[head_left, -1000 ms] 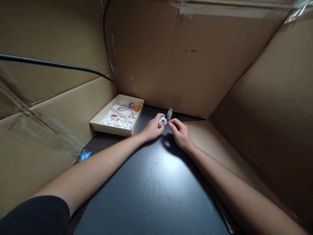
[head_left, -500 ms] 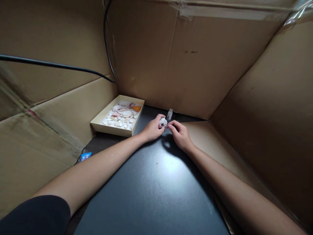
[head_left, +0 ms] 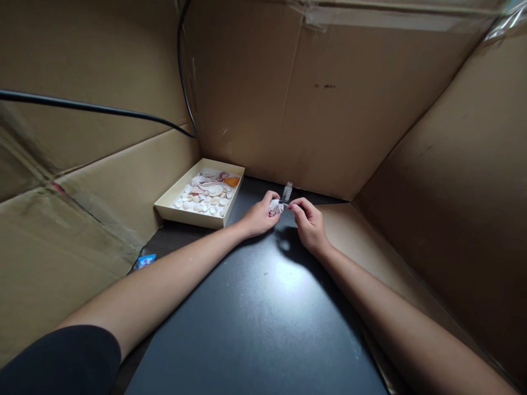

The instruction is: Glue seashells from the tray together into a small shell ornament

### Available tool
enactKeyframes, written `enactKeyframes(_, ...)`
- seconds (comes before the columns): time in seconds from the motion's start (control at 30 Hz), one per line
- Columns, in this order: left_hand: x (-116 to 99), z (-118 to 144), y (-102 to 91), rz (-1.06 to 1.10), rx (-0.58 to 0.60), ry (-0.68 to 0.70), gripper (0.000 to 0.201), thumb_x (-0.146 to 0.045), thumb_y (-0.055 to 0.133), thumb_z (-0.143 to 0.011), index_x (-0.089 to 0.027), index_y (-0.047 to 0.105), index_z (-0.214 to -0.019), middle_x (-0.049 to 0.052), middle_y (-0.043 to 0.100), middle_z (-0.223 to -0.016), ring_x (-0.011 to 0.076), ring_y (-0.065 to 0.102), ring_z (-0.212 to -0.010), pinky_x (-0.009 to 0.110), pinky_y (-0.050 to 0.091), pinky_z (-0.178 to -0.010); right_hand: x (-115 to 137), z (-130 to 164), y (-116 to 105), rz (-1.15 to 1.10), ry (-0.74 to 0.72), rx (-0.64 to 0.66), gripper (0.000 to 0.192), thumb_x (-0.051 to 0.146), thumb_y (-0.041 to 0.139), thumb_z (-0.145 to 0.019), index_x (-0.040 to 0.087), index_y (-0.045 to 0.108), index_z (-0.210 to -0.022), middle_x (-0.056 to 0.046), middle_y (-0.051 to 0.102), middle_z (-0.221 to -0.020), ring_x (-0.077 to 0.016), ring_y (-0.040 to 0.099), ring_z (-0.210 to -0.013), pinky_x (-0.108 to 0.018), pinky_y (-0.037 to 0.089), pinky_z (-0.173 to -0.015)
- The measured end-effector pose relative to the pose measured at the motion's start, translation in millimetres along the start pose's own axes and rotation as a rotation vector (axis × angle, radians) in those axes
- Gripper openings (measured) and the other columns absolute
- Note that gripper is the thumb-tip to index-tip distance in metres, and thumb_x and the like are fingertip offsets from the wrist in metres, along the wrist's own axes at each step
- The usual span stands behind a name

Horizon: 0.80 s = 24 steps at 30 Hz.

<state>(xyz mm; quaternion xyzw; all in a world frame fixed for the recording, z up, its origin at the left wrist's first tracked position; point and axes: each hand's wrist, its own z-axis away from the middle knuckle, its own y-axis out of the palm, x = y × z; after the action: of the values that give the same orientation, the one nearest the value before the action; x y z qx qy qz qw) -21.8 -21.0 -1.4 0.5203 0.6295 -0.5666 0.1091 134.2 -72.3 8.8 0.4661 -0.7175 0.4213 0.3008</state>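
Note:
My left hand (head_left: 260, 216) is closed around a ridged, pale seashell (head_left: 276, 207) with darker streaks. Close by on the right, my right hand (head_left: 308, 220) pinches a thin, dark stick-like tool (head_left: 285, 203), whose far end reaches the shell's upper edge. What kind of tool it is, I cannot make out. Just behind the two hands stands a small clear bottle (head_left: 287, 191) with a whitish lower part.
A shallow cream box (head_left: 187, 218) with several shells (head_left: 214, 190) and an orange piece (head_left: 231, 181) sits left of my hands. A blue packet (head_left: 146, 260) lies by my left forearm. Cardboard walls surround the dark table (head_left: 247, 329); a black cable (head_left: 135, 114) hangs at left.
The shell has turned a little in my left hand. My right hand has shifted slightly right, and the thin dark tool now shows between its fingertips and the shell.

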Motion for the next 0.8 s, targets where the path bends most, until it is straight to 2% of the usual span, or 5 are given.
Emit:
enactKeyframes(0.47, -1.7, 1.3, -0.9, -0.06, 0.01, -0.015, 0.043, -0.016, 0.052, -0.071, -0.021, 0.035, -0.111, 0.0, 0.051, -0.085, 0.0126, 0.05, -0.066, 0.025, 0.04, -0.063, -0.3, -0.1, 0.9, 0.011, 0.006, 0.038, 0.025, 0.04, 0.046, -0.088, 0.019, 0.058, -0.082, 0.001, 0.054, -0.071, -0.0121, 0.046, -0.064, -0.024, 0.035, -0.063)
enactKeyframes(0.6, -4.2, 2.0, -1.9, -0.057, 0.02, -0.016, 0.044, -0.017, 0.053, -0.071, -0.022, 0.036, -0.111, 0.0, 0.052, -0.087, 0.0131, 0.051, -0.069, 0.025, 0.041, -0.065, -0.5, 0.2, 0.2, -0.007, 0.019, -0.019, 0.027, 0.042, 0.043, -0.089, 0.02, 0.057, -0.082, 0.0, 0.055, -0.072, -0.0129, 0.047, -0.066, -0.024, 0.035, -0.061)
enactKeyframes(0.7, -4.9, 2.0, -2.5, -0.058, 0.012, -0.012, 0.043, -0.016, 0.052, -0.071, -0.022, 0.037, -0.111, 0.0, 0.052, -0.086, 0.0133, 0.051, -0.069, 0.026, 0.041, -0.066, -0.7, 0.4, 0.3, 0.005, 0.028, 0.005, 0.025, 0.041, 0.044, -0.088, 0.02, 0.057, -0.087, 0.0, 0.056, -0.074, -0.0135, 0.048, -0.067, -0.024, 0.035, -0.06)
enactKeyframes(0.8, -4.6, 1.6, -2.7, -0.06, 0.014, -0.012, 0.042, -0.014, 0.051, -0.071, -0.021, 0.037, -0.11, 0.0, 0.052, -0.084, 0.0128, 0.05, -0.067, 0.025, 0.041, -0.064, -1.0, 0.3, 0.9, -0.005, 0.024, -0.026, 0.024, 0.041, 0.044, -0.088, 0.02, 0.055, -0.091, -0.001, 0.056, -0.077, -0.0136, 0.048, -0.068, -0.025, 0.036, -0.061)
